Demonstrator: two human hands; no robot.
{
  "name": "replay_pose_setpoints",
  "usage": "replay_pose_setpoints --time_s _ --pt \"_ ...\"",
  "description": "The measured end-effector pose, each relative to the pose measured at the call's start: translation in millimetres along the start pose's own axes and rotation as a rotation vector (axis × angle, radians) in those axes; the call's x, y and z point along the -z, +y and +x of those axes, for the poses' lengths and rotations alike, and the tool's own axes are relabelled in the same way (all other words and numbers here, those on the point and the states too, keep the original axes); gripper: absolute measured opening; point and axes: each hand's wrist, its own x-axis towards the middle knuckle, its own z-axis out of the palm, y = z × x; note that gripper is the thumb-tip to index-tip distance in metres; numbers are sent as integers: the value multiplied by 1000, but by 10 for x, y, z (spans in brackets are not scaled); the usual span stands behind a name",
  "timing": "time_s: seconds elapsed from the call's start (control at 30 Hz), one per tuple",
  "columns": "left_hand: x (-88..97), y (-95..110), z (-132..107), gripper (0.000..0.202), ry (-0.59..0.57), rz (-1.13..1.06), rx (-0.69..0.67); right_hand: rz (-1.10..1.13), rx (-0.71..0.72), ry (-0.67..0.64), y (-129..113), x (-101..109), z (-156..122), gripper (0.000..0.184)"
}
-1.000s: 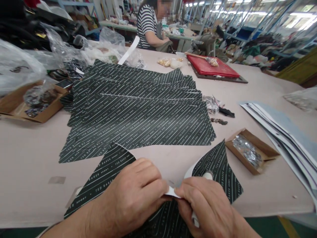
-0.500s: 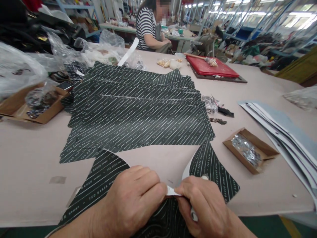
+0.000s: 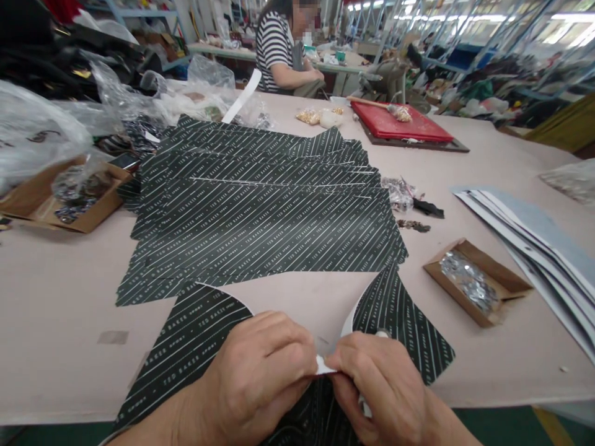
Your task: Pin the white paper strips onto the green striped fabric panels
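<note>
Fingers of both hands meet at the near tabletop edge: left hand [image 3: 253, 378] and right hand [image 3: 383, 387], each grip pinched together on the small white tab [image 3: 324, 367] of a dark striped printed sheet [image 3: 195, 344]. Sheet lies flat at the front, its white-backed edge curving up just beyond the knuckles, its right wing [image 3: 404, 322] flat on the tabletop [image 3: 56, 297]. Just behind it, a fanned stack of matching striped sheets [image 3: 260, 210]. Right of that, a small cardboard box of shiny metal parts [image 3: 474, 282], then a spread of pale sheets [image 3: 534, 241]. Far side: red board [image 3: 400, 124]. Left: cardboard tray [image 3: 60, 195], plastic bags [image 3: 37, 130]. Another person in a striped top [image 3: 275, 46] sits well apart.
</note>
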Motion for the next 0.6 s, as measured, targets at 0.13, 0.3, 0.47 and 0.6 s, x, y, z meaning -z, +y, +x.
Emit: replay_pose_setpoints --time_s 0.13,0.3,0.47,0.6 --pt "10 18 6 18 1 -175 57 13 -8 15 -18 1 -11 19" --pt "2 -13 19 16 -55 -210 89 5 -24 6 -9 2 6 19" --pt "50 -35 69 13 5 98 45 -50 -41 17 31 -6 27 16" --pt "52 -26 32 19 15 200 0 -73 -30 42 18 -39 32 16"
